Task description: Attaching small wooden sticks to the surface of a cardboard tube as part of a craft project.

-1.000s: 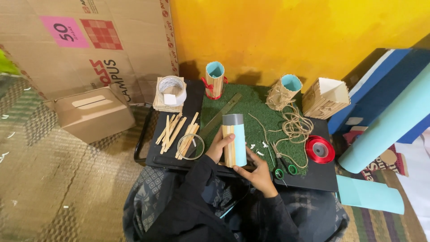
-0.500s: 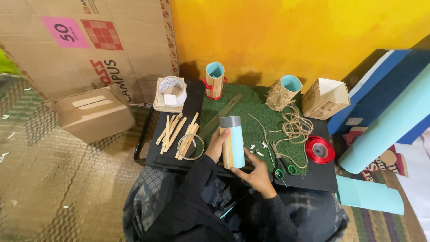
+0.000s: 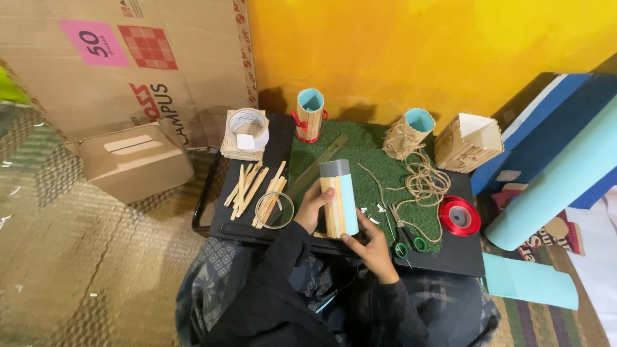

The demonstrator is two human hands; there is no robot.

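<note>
While you hold the tube (image 3: pixel 339 198) upright over the near edge of the green mat (image 3: pixel 360 173), its pale blue side faces right and wooden sticks cover its left face. Your left hand (image 3: pixel 313 207) wraps it from the left, thumb across the sticks, fingers curled behind. Your right hand (image 3: pixel 371 247) cups its base from below, thumb pressed to the bottom edge. Both forearms rise from your lap in dark sleeves.

The mat lies on a low black table (image 3: pixel 463 254). Loose sticks (image 3: pixel 254 186) lie left of the tube, with a clear ring (image 3: pixel 274 210) touching them and a ruler (image 3: pixel 316 168) slanting beside. Scissors (image 3: pixel 406 239) lie just right of your right hand, under a tangle of twine (image 3: pixel 424 186), and a red ribbon spool (image 3: pixel 459 215) sits beyond. At the far edge stand a tape roll (image 3: pixel 248 128), a stick-clad cup (image 3: pixel 310 114), a twine-wrapped cup (image 3: pixel 407 132) and a stick box (image 3: pixel 468 142).

Behind is a yellow wall (image 3: pixel 418 51). Cardboard (image 3: pixel 128 71) leans at left, a small carton (image 3: pixel 132 160) on the woven floor mat (image 3: pixel 77 257). A blue paper roll (image 3: pixel 559 180) leans at right.
</note>
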